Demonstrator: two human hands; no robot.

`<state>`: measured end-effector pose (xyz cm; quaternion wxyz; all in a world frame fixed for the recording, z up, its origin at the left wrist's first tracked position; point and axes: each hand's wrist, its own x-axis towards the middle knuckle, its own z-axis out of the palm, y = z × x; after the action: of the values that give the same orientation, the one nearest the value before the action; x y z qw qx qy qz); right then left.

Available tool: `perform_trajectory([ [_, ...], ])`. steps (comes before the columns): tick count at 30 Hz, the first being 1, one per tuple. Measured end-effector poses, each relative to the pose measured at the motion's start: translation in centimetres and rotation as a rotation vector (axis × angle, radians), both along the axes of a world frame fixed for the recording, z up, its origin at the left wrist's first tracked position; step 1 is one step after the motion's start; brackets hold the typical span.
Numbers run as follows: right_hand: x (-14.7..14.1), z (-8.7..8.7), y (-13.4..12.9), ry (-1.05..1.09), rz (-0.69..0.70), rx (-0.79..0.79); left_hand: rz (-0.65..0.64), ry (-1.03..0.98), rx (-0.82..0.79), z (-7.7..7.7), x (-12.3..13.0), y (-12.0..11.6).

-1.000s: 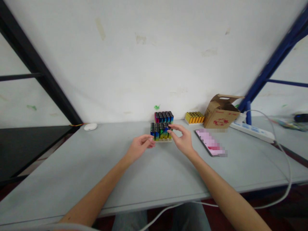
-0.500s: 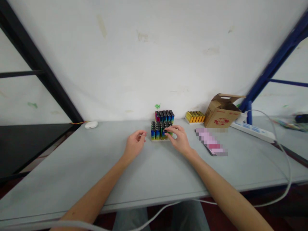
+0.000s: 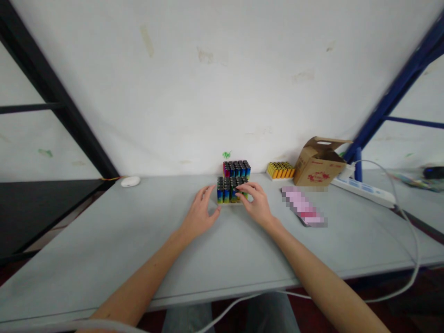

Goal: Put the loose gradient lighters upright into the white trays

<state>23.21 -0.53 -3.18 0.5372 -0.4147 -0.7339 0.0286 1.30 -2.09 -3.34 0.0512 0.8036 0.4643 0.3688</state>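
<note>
A block of upright blue-green batteries with dark tops stands in rows on a pale tray or base, whose front edge shows below them. At its front right my right hand is closed, thumb and fingertips pinching a battery at the front row. My fingers cover part of the batteries on that side. Just left of the block, my left hand is open and empty, thumb and fingers spread toward the tray's left side. Directly behind is a second group of batteries, some magenta, most blue.
Yellow batteries stand in a tray by the wall, beside an open cardboard box. A pixelated pink phone-like object lies to the right. Behind it runs a white power strip with a cable. A white earbud case sits far left.
My left hand has opened from a closed pinch, its fingers spreading closer to the block's left side. My right hand stays at the front right of the batteries.
</note>
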Motion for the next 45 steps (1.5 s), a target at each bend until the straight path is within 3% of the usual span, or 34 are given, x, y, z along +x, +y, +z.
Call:
perform_trajectory([
  [9,0.2,0.1,0.1,-0.054,-0.028,0.039,0.103,0.078,-0.011,-1.7,-0.4,0.9],
  [20,0.2,0.4,0.0,-0.140,-0.026,0.079,0.004,0.143,0.008,-1.5,-0.5,0.7],
  [23,0.3,0.7,-0.1,-0.195,-0.096,0.086,-0.002,0.124,0.013,-1.6,-0.5,0.8],
  [28,0.5,1.1,-0.4,-0.249,-0.090,0.028,-0.012,0.105,0.021,-1.6,-0.6,0.8],
  [35,2.4,0.8,0.7,-0.100,0.013,-0.160,0.004,0.139,-0.004,-1.4,-0.6,0.8],
  [40,3.4,-0.6,1.5,-0.345,0.141,-0.303,-0.013,0.163,0.002,-1.5,-0.8,0.9],
  [45,3.2,-1.2,1.6,-0.444,0.069,-0.302,-0.045,0.132,0.020,-1.5,-0.8,0.8],
])
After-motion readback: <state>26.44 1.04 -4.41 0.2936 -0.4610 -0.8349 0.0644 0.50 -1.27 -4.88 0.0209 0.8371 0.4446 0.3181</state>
